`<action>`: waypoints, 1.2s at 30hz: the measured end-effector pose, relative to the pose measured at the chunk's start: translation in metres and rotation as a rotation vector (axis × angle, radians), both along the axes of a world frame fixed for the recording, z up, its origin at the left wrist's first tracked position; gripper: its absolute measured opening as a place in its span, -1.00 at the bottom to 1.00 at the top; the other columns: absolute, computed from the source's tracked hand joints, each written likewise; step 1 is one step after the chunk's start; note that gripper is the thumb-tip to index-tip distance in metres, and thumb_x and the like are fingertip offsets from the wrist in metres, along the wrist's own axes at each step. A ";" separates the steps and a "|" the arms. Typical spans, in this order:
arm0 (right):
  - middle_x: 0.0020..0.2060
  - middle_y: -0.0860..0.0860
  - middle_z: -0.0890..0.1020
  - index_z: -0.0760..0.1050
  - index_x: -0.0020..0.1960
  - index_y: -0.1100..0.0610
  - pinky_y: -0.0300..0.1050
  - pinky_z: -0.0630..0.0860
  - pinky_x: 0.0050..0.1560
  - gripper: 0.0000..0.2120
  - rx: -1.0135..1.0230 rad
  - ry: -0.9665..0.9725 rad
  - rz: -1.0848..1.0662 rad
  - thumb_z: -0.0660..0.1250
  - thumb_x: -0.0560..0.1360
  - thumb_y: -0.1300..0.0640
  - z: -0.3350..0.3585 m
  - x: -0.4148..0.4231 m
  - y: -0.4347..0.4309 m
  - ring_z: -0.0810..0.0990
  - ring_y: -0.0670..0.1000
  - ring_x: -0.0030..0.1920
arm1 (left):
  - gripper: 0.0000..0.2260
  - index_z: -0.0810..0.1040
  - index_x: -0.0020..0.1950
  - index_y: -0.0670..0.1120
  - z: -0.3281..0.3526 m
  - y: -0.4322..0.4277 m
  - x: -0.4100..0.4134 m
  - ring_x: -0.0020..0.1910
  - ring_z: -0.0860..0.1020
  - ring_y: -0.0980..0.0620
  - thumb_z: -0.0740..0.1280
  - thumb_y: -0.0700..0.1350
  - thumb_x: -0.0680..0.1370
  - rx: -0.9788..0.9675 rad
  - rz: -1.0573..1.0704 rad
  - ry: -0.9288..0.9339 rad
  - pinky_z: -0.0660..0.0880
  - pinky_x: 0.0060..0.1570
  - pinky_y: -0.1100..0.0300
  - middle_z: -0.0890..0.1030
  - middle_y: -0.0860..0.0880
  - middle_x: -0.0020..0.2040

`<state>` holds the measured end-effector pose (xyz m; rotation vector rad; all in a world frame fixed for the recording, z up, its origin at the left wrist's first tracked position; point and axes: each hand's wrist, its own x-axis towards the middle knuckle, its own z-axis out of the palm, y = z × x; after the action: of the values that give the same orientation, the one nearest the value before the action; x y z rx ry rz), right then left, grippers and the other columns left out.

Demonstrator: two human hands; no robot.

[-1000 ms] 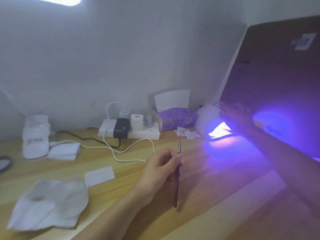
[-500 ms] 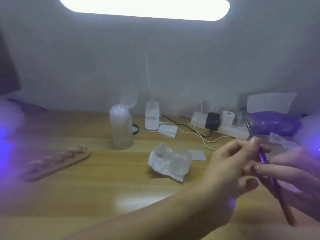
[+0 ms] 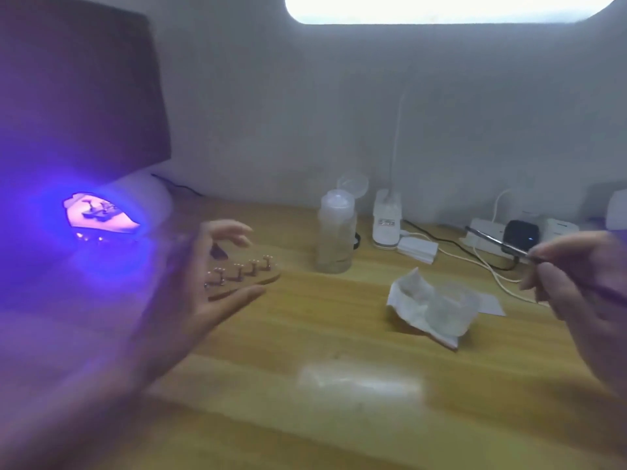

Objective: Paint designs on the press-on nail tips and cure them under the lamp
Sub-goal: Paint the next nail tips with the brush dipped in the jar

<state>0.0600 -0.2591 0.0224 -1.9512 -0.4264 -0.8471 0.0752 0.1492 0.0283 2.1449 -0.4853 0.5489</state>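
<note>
A wooden holder board [image 3: 252, 283] lies on the desk with several small nail tip stands [image 3: 237, 270] in a row on it. My left hand [image 3: 200, 296] hovers open over the board's left end, fingers spread; contact with it is unclear through the blur. At the far left a white curing lamp [image 3: 152, 195] glows violet, and small stands with tips show inside its opening [image 3: 100, 215]. My right hand [image 3: 576, 293], at the right edge, pinches a thin nail brush [image 3: 492, 240] whose tip points up and to the left.
A cloudy plastic bottle [image 3: 336, 235] with its flip cap open stands behind the board. A crumpled tissue [image 3: 431, 307] lies mid-desk. A desk lamp base [image 3: 386, 222], power strip [image 3: 485, 228] with chargers and white cables sit along the wall. A dark panel [image 3: 78, 96] rises behind the curing lamp.
The view has swung left. The brush passed from my left hand to my right, which left the other lamp at the right. My left hand opened and reached to the holder board.
</note>
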 end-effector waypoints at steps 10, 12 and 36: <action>-0.22 0.02 0.61 0.52 0.02 -0.01 -0.26 0.42 -0.48 -0.71 0.249 0.173 0.085 0.17 0.64 0.35 -0.016 0.014 0.011 0.52 -0.03 -0.35 | -0.27 0.30 0.47 -0.08 -0.031 0.053 0.048 0.00 0.58 -0.03 0.52 -0.40 0.39 0.038 0.167 0.379 0.43 -0.17 0.54 0.58 -0.24 0.12; -0.23 0.03 0.61 0.51 0.01 -0.01 -0.26 0.40 -0.48 -0.71 0.308 0.187 0.085 0.16 0.64 0.35 -0.016 0.015 0.009 0.50 -0.03 -0.38 | -0.30 0.38 0.37 0.03 -0.031 0.058 0.048 -0.01 0.60 -0.02 0.60 -0.32 0.34 0.036 0.143 0.380 0.40 -0.18 0.57 0.63 -0.14 0.05; -0.42 -0.03 0.59 0.50 -0.13 0.09 -0.32 0.33 -0.48 -0.82 0.856 0.448 0.239 0.19 0.61 0.15 -0.021 0.008 0.004 0.40 -0.12 -0.48 | -0.77 0.61 0.05 -0.04 -0.030 -0.134 -0.011 -0.03 0.65 0.22 0.54 -0.16 0.43 0.066 -0.603 0.442 0.45 -0.07 0.47 0.70 0.12 -0.02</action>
<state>0.0676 -0.2549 0.0011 -1.1975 -0.0032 -0.3206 0.0637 0.0153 -0.0016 1.9610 -0.8535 -0.2738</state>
